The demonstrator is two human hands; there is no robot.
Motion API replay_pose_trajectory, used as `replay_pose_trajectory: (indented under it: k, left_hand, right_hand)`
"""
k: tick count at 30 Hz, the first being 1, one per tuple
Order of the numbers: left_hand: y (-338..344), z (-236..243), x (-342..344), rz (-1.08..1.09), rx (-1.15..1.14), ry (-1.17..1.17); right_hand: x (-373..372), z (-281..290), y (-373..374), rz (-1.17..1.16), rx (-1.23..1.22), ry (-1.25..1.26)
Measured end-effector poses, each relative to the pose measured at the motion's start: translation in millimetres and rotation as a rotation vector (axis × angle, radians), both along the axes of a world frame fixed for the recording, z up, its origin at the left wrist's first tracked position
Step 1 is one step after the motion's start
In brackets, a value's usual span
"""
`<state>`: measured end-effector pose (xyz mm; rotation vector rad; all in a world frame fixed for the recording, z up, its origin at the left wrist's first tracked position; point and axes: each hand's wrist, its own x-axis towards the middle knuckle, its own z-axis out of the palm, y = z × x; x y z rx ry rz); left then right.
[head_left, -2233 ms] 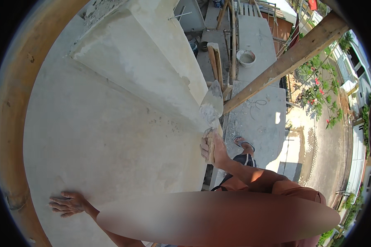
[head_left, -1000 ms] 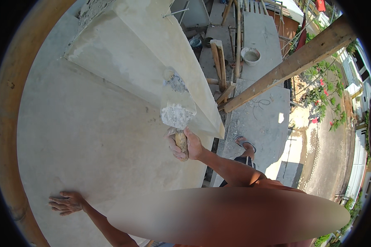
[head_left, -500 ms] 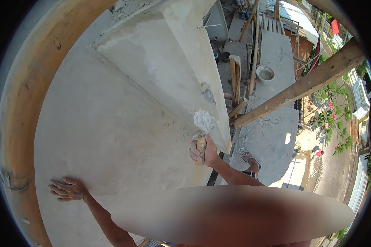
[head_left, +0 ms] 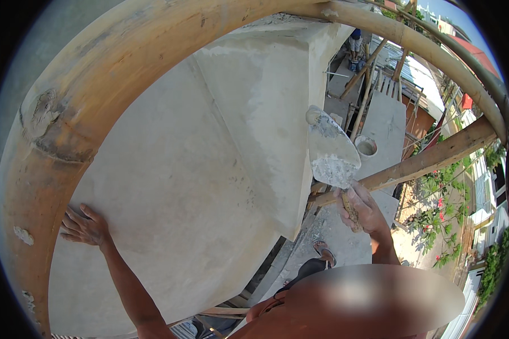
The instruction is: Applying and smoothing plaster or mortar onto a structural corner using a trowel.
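Observation:
My right hand (head_left: 365, 210) is wrapped round the handle of a pointed plastering trowel (head_left: 328, 138). Whitish mortar coats the blade, with a thicker clump (head_left: 333, 171) by the handle end and a grey dab at the tip. The trowel is tilted up, right of the edge of a raised, angled plastered ledge (head_left: 260, 107). On the far left, my left hand (head_left: 85, 226) lies flat with fingers spread on the broad grey plastered surface (head_left: 164, 175), close to a bamboo pole.
A thick bamboo pole (head_left: 124, 96) arches across the left and top. A slanting wooden pole (head_left: 435, 158) crosses at right. A bucket (head_left: 366, 147) stands on the grey scaffold boards (head_left: 385, 116). My sandalled foot (head_left: 324, 252) is below. Another person (head_left: 355, 44) is far off.
My right hand has moved right with the trowel, off the ledge, and its blade now shows fully. My left hand stays flat on the plaster. The view has shifted.

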<state>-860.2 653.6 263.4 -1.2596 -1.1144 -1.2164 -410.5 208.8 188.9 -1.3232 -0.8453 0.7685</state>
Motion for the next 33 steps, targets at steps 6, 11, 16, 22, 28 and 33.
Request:
replay_pose_trajectory:
  k: [6, 11, 16, 22, 28, 33]
  left_hand:
    - [0, -1, 3, -0.073, 0.022, -0.025]
    - [0, -2, 12, -0.099, 0.041, -0.003]
    - [7, -3, 0, -0.092, 0.066, -0.001]
    - [21, -6, -16, -0.052, 0.084, 0.003]
    - [4, 7, 10, -0.196, 0.189, -0.015]
    - [3, 6, 6, -0.158, 0.173, -0.008]
  right_hand:
    - [8, 72, -44, -0.074, -0.098, 0.005]
    - [41, 129, -72, 0.032, -0.176, -0.366]
    - [53, 200, -52, -0.033, -0.206, -0.934]
    - [75, 263, -13, -0.199, -0.327, -1.331]
    - [105, 297, 30, -0.380, -0.387, -1.872]
    - [92, 309, 70, -0.402, -0.457, -1.851]
